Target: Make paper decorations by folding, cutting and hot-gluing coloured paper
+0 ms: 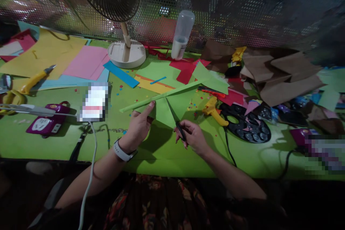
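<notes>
My left hand (138, 125), with a white watch on the wrist, pinches the lower edge of a green sheet of paper (172, 106) that lies lifted over the green table. A long folded green strip (161, 96) runs along the sheet's top edge. My right hand (192, 136) is closed round the handles of dark scissors (180, 129), whose blades reach into the sheet from below. A cut line runs up through the paper from the blades.
A fan base (126, 54) and a white bottle (182, 36) stand at the back. Coloured papers (86, 61) lie left, brown paper (280, 75) right. A yellow glue gun (214, 112), a black palette (248, 125), a phone (94, 102) and a purple device (48, 122) surround the sheet.
</notes>
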A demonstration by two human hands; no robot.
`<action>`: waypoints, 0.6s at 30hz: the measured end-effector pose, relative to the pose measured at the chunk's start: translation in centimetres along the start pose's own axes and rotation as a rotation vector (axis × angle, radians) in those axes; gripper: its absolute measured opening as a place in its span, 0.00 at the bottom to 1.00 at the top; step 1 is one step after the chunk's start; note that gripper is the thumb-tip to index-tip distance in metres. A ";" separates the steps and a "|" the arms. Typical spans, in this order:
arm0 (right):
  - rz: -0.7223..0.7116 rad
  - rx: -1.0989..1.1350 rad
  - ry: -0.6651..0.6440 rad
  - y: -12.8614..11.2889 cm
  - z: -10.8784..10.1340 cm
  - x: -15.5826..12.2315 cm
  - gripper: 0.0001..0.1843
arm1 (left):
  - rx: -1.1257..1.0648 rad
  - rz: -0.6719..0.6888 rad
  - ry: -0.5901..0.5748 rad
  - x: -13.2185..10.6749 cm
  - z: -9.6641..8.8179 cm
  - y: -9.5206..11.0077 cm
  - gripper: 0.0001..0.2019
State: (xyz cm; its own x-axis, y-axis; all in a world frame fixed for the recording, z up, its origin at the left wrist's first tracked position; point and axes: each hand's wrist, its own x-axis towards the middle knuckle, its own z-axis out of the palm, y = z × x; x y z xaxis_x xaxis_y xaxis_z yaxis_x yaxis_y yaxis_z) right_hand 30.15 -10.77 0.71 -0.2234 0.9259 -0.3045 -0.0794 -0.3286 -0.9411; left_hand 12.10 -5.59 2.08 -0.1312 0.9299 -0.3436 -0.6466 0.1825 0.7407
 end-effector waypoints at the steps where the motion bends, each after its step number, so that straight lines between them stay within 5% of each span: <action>1: 0.003 -0.001 0.000 0.0 0.0 0.0 0.19 | -0.001 0.004 0.000 0.0 0.0 0.0 0.11; 18: -0.020 -0.007 0.018 0.0 -0.1 0.1 0.19 | 0.030 -0.012 0.022 -0.1 0.0 -0.1 0.09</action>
State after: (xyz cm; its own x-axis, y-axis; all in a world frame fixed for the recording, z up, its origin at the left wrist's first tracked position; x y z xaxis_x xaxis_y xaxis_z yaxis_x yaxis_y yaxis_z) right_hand 30.25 -10.70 0.65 -0.2046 0.9355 -0.2882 -0.0768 -0.3089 -0.9480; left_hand 12.18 -5.69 2.02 -0.1409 0.9203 -0.3650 -0.6257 0.2029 0.7532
